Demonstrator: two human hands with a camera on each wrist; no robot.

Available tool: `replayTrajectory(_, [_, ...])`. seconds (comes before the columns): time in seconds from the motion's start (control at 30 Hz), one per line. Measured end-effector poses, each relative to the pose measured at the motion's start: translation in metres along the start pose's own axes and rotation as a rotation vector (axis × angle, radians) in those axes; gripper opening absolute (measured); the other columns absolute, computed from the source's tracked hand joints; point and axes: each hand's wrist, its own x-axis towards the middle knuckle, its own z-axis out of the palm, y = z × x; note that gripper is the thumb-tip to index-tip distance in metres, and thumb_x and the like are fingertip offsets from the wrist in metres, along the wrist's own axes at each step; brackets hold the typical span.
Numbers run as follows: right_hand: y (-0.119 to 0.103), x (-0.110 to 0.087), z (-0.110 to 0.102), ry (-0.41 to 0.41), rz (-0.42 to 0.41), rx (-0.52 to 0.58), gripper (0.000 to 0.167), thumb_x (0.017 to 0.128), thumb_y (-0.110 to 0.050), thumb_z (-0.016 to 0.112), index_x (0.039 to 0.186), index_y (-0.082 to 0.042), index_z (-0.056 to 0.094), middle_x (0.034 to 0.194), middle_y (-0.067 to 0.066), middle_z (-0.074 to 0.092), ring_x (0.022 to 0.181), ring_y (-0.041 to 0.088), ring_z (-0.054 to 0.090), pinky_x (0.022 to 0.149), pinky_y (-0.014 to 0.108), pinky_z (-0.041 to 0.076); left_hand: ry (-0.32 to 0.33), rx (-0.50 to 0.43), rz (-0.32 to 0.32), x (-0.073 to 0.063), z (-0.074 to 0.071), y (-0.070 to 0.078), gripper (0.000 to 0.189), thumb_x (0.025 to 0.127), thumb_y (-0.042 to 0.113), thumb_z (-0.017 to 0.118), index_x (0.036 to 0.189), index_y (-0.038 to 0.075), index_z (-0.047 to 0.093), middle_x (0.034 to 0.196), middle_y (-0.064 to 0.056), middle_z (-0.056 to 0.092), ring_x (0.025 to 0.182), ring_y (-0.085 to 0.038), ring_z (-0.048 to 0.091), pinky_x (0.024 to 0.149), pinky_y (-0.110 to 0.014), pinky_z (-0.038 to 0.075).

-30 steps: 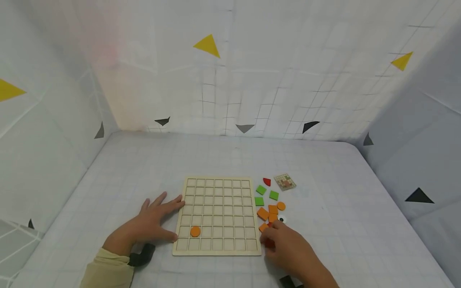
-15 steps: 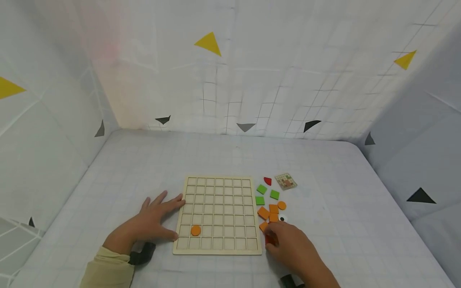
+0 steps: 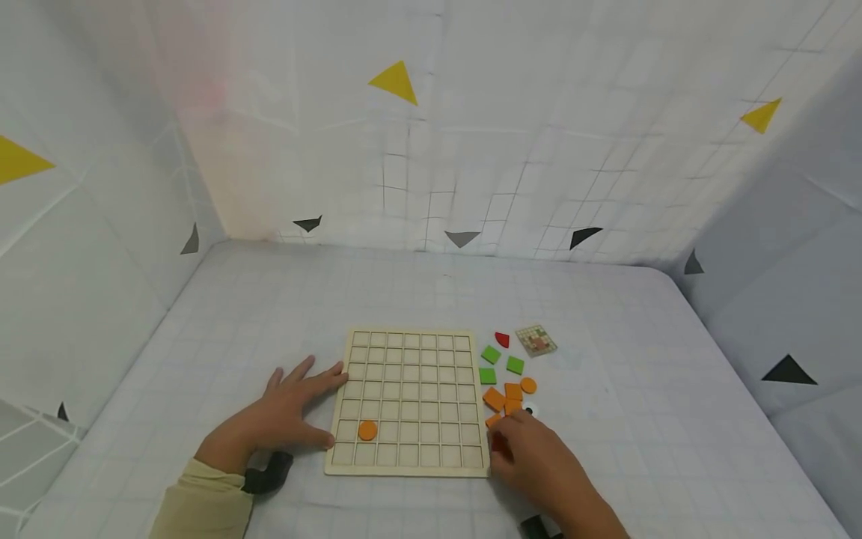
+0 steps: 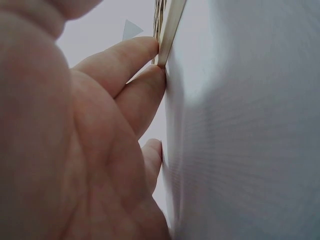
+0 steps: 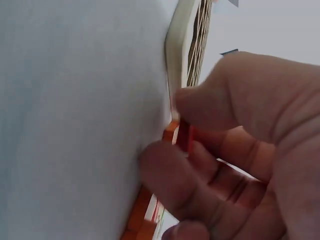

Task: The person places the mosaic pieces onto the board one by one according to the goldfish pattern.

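A pale wooden grid board [image 3: 409, 412] lies flat on the white-covered table. One orange disc [image 3: 367, 430] sits in a cell near its lower left corner. My left hand [image 3: 286, 415] has its fingers spread against the board's left edge, thumb lower down; the left wrist view shows fingertips at the board's side [image 4: 172, 30]. Just off the lower right corner, my right hand [image 3: 535, 453] pinches a small red piece [image 5: 185, 136] between thumb and fingers. In the head view that hand hides the piece. Orange tiles [image 5: 142, 225] lie right beside its fingers.
Right of the board lie several orange square tiles [image 3: 494, 398], an orange disc [image 3: 528, 385], green tiles [image 3: 491, 355] and a red quarter-round piece [image 3: 502, 340]. A white piece with a black dot [image 3: 530, 409] is partly hidden. A small patterned card [image 3: 536, 340] lies farther back.
The right hand stays by the pieces at the board's lower right, its fingers shifting slightly around the red piece, which showed earlier and is now covered. The left hand keeps its place.
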Motion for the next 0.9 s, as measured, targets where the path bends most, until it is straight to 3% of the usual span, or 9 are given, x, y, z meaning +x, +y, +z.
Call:
replayTrajectory(0.33, [-0.003, 0.0, 0.0, 0.053, -0.042, 0.088, 0.027, 0.082, -0.008, 0.068, 0.1, -0.028, 0.068, 0.094, -0.014, 0.051, 0.079, 0.003, 0.049, 0.069, 0.019, 0.047, -0.006, -0.005, 0.003, -0.001, -0.002, 0.001, 0.099, 0.068, 0.046, 0.09, 0.154, 0.025, 0.046, 0.167, 0.002, 0.031, 0.157, -0.045, 0.004, 0.118, -0.075, -0.007])
replayTrajectory(0.6, [0.0, -0.001, 0.003, 0.1, -0.148, 0.108, 0.032, 0.081, 0.001, 0.067, 0.09, -0.03, 0.07, 0.099, -0.019, 0.053, 0.086, 0.0, 0.054, 0.076, 0.021, 0.054, -0.005, -0.003, 0.002, -0.003, -0.003, 0.002, 0.1, 0.067, 0.048, 0.09, 0.154, 0.024, 0.046, 0.167, 0.002, 0.031, 0.156, -0.046, 0.004, 0.117, -0.075, -0.007])
replayTrajectory(0.73, [-0.002, -0.002, 0.004, 0.113, -0.216, 0.115, 0.024, 0.081, -0.005, 0.073, 0.084, -0.028, 0.071, 0.107, -0.014, 0.058, 0.097, 0.005, 0.061, 0.084, 0.028, 0.057, -0.008, -0.007, -0.002, -0.004, -0.003, 0.004, 0.1, 0.067, 0.047, 0.09, 0.154, 0.025, 0.046, 0.167, 0.002, 0.03, 0.157, -0.046, 0.004, 0.117, -0.075, -0.007])
replayTrajectory(0.9, [-0.014, -0.001, 0.001, 0.195, -0.294, 0.106, 0.017, 0.084, -0.011, 0.08, 0.083, -0.025, 0.071, 0.112, -0.007, 0.062, 0.098, 0.008, 0.063, 0.082, 0.027, 0.058, -0.011, -0.021, 0.001, -0.004, -0.004, 0.005, 0.1, 0.067, 0.047, 0.09, 0.154, 0.025, 0.046, 0.168, 0.003, 0.03, 0.157, -0.045, 0.003, 0.118, -0.075, -0.008])
